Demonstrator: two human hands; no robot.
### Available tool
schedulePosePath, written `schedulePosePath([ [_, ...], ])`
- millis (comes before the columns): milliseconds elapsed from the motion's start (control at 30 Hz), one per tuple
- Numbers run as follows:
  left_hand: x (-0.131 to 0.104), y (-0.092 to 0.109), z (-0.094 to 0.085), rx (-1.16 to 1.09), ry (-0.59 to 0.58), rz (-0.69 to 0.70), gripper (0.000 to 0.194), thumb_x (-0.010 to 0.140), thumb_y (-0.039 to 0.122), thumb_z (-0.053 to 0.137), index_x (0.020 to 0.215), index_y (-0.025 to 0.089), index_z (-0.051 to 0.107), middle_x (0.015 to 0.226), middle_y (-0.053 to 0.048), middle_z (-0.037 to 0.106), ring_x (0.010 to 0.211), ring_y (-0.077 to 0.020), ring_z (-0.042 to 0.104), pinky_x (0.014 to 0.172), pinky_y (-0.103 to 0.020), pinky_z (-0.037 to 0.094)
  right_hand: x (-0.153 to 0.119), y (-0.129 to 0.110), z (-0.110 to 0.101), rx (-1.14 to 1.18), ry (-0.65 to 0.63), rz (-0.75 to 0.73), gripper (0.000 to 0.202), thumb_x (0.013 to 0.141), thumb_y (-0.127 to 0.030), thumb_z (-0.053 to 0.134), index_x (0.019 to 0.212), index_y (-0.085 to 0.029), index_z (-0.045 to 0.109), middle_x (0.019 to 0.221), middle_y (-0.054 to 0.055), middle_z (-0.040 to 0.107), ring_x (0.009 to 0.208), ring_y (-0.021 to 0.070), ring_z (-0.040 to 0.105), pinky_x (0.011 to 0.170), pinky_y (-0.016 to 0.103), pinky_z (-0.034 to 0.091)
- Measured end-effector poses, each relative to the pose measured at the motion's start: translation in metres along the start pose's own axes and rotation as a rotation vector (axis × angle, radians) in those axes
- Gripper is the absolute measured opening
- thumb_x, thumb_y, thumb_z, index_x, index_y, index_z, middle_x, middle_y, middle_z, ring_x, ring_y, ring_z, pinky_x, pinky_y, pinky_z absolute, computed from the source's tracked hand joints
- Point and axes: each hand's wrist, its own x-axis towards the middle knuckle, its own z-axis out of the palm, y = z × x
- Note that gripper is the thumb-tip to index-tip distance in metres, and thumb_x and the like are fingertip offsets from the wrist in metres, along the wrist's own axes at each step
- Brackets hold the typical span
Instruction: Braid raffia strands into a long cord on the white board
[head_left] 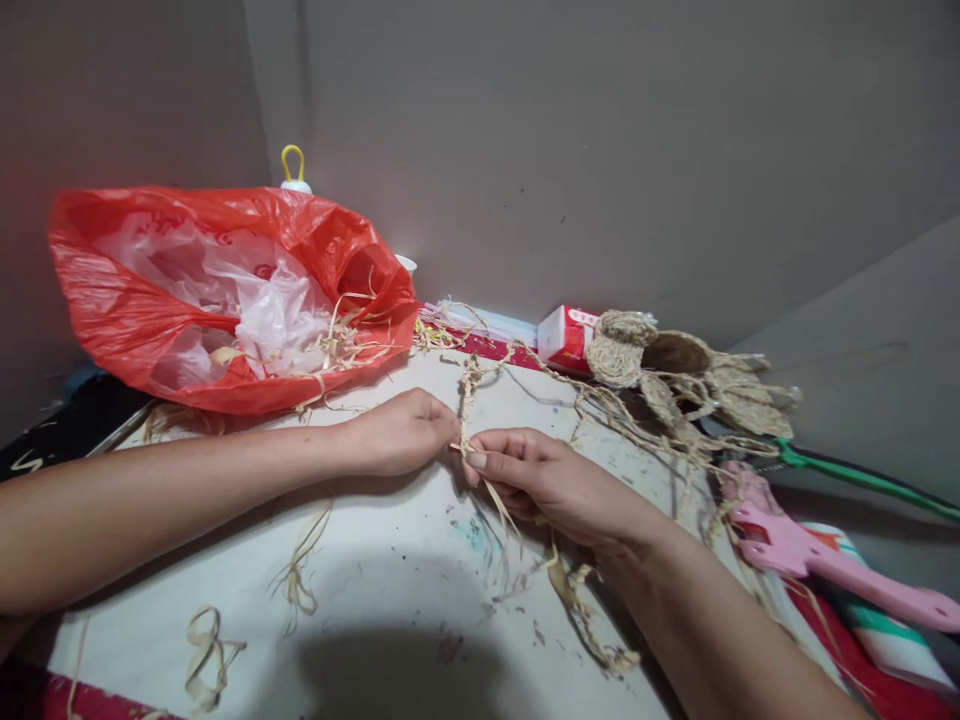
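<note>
My left hand (409, 432) and my right hand (529, 475) meet over the middle of the table. Both are closed on a braided straw cord (466, 395), which runs up and away from my fingertips. The right thumb and forefinger pinch the braid's near end, and loose straw strands (501, 505) hang below them. My left fingers are curled at the same spot, partly hidden from view. Beyond the hands, the cord continues right toward a heap of coiled, woven straw pieces (675, 370).
A red plastic bag (142, 300) with white plastic and straw scraps stands at the left. At the right lie a pink glue gun (817, 555) and a green-and-black cable (862, 470). A red-and-white tissue pack (568, 338) leans by the wall. Straw scraps (210, 660) dot the white tabletop (360, 600).
</note>
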Motion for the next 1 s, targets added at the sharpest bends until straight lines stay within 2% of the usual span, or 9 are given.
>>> schedulePosePath([
  [100,0.0,0.002,-0.001,-0.08,-0.024,-0.048,0.024,0.076,0.016,0.043,0.057,0.013,0.057,0.045,0.005,0.041,0.043,-0.0063,0.03,0.044,-0.02,0.024,0.0,-0.001,-0.001,-0.01,-0.02,0.008,0.033,0.078,-0.048,0.065,0.071,-0.016,0.059,0.044,-0.011,0.031,0.037,0.0045,0.017,0.036,0.02,0.009],
  [233,0.0,0.003,-0.003,-0.28,-0.129,-0.209,0.018,0.078,0.022,0.048,0.063,0.015,0.055,0.04,0.008,0.031,0.035,-0.006,0.019,0.035,-0.021,0.013,-0.001,-0.003,-0.001,-0.029,-0.01,0.01,0.036,0.074,-0.051,0.068,0.072,-0.016,0.06,0.045,-0.01,0.032,0.038,0.0043,0.017,0.036,0.02,0.009],
  [333,0.0,0.001,-0.005,-0.45,-0.223,-0.312,0.014,0.077,0.023,0.054,0.064,0.016,0.053,0.041,0.01,0.027,0.035,-0.005,0.016,0.033,-0.02,0.01,-0.002,-0.005,0.0,-0.082,-0.001,0.001,0.038,0.073,-0.053,0.068,0.072,-0.016,0.059,0.045,-0.01,0.033,0.039,0.0048,0.019,0.036,0.02,0.01],
  [433,0.0,-0.001,-0.006,-0.492,-0.255,-0.361,0.014,0.076,0.025,0.059,0.066,0.016,0.054,0.041,0.01,0.027,0.035,-0.0045,0.015,0.034,-0.019,0.01,-0.002,-0.004,0.0,-0.175,0.025,-0.027,0.033,0.077,-0.047,0.066,0.072,-0.015,0.061,0.05,-0.007,0.039,0.042,0.0056,0.024,0.038,0.02,0.016],
  [533,-0.001,-0.002,-0.002,-0.403,-0.207,-0.312,0.016,0.077,0.026,0.058,0.065,0.016,0.055,0.04,0.009,0.03,0.035,-0.005,0.018,0.035,-0.02,0.013,-0.004,-0.003,-0.001,-0.289,0.045,-0.045,0.031,0.08,-0.045,0.06,0.076,-0.014,0.063,0.06,-0.002,0.048,0.048,0.0076,0.033,0.042,0.02,0.026],
  [700,-0.002,-0.005,0.006,-0.133,-0.056,-0.145,0.019,0.077,0.026,0.053,0.062,0.014,0.053,0.046,0.007,0.037,0.042,-0.0054,0.027,0.042,-0.02,0.02,-0.01,-0.01,-0.001,-0.527,0.162,-0.045,0.029,0.083,-0.042,0.052,0.07,-0.017,0.058,0.056,-0.004,0.04,0.049,0.0099,0.034,0.044,0.021,0.027],
  [800,-0.003,-0.006,0.01,-0.048,-0.026,-0.076,0.02,0.078,0.025,0.05,0.061,0.014,0.051,0.051,0.006,0.041,0.048,-0.0062,0.031,0.047,-0.021,0.024,-0.011,-0.014,0.007,-0.558,0.243,-0.067,0.026,0.081,-0.037,0.05,0.062,-0.019,0.05,0.056,-0.004,0.039,0.05,0.0105,0.034,0.045,0.022,0.027],
  [900,-0.005,-0.005,0.014,-0.13,0.013,-0.079,0.02,0.078,0.023,0.05,0.059,0.015,0.048,0.051,0.007,0.04,0.047,-0.0057,0.03,0.046,-0.021,0.023,-0.01,-0.013,0.02,-0.523,0.301,-0.093,0.026,0.08,-0.035,0.046,0.059,-0.02,0.045,0.054,-0.005,0.036,0.049,0.0107,0.032,0.045,0.022,0.026],
  [1000,-0.007,-0.004,0.018,-0.336,0.049,-0.17,0.021,0.077,0.02,0.052,0.058,0.016,0.046,0.045,0.008,0.037,0.04,-0.0046,0.027,0.041,-0.021,0.018,-0.01,-0.008,0.037,-0.611,0.356,-0.148,0.026,0.083,-0.03,0.042,0.061,-0.02,0.05,0.055,-0.002,0.047,0.052,0.0129,0.042,0.049,0.023,0.031],
])
